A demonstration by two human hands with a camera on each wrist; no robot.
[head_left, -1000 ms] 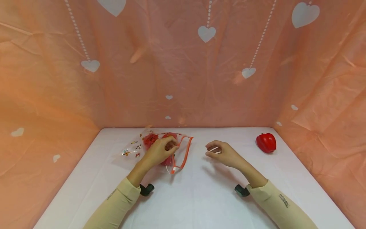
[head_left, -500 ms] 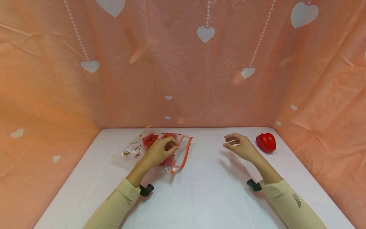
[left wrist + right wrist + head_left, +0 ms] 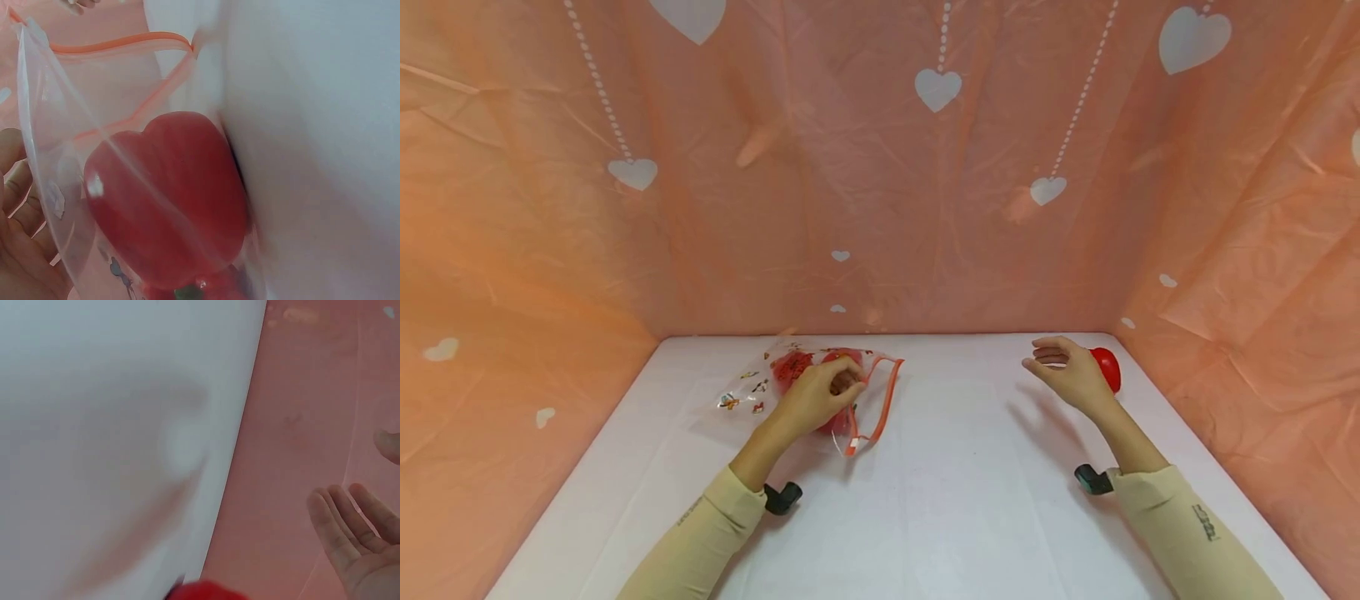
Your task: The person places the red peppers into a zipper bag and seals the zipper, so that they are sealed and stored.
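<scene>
My left hand (image 3: pixel 820 393) hovers loosely curled over a clear zip bag (image 3: pixel 730 417) with an orange zip edge, a gap showing between thumb and fingers. In the left wrist view the fingers (image 3: pixel 22 206) stand beside the bag's plastic. Inside the bag lies a red bell pepper (image 3: pixel 169 200), with another red item (image 3: pixel 219 284) below it. My right hand (image 3: pixel 1070 375) is raised over the right side of the table, fingers relaxed and apart from the thumb. Another red bell pepper (image 3: pixel 1107 371) sits just beyond it, partly hidden by the hand; its red edge shows low in the right wrist view.
A white-covered table (image 3: pixel 955 517) spreads beneath both hands. An orange-pink cloth (image 3: pixel 895 208) with white hearts closes off the back and both sides. Black wrist-worn devices (image 3: pixel 784 497) stick out at both wrists.
My right hand has travelled right and slightly back, from the middle of the table to the loose bell pepper, now partly covering it. The left hand and bag have stayed put.
</scene>
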